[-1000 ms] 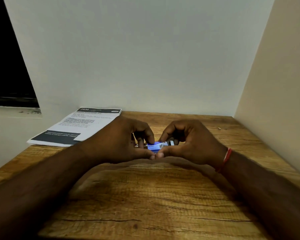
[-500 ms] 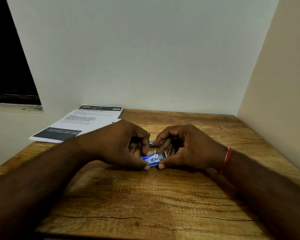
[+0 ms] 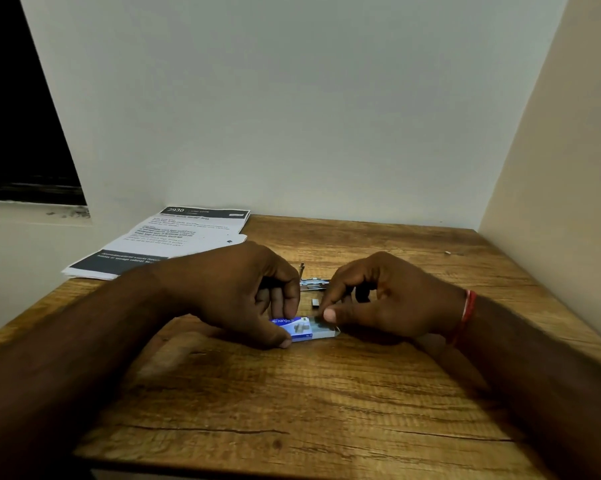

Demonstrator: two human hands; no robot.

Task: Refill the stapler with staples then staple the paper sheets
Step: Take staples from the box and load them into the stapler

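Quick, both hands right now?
Left hand: grips the staple box.
Right hand: pinches the box's slid-out inner tray.

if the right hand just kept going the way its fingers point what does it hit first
The right hand points left, thumb at the open end of the staple box. It would meet the box's blue sleeve first, then probably the left hand gripping it; depth is unclear.
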